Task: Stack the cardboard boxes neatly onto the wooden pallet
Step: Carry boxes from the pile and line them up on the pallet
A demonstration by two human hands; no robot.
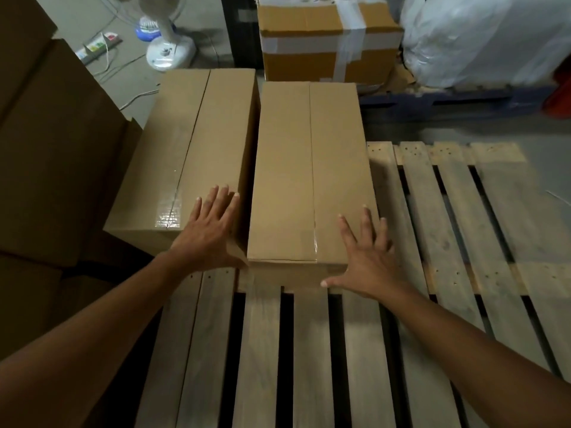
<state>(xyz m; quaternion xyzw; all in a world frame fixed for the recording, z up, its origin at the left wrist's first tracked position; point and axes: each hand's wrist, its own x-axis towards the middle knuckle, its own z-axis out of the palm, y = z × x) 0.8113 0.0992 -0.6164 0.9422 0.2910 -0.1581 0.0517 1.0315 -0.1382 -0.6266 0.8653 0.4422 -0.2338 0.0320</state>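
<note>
on the near slats of the wooden pallet (309, 350) i am leaning forward with both arms reaching out. my left hand (210, 230) is lying flat with its fingers spread on the near right corner of the left box (191, 143), gripping nothing. my right hand (367, 257) is spread too, resting against the near right corner of the right box (296, 168), with the thumb reaching along its front face. both boxes are lying lengthways, side by side on the pallet's far left part, with a thin dark gap showing between them. i am judging this step to be squaring them up. i should be pressing the right box leftward with an even palm while steadying the left one, until the long sides are meeting and the near ends are lining up. further off, more brown boxes (46, 149) are waiting at my left, and a taped box (309, 41) is standing beyond.
</note>
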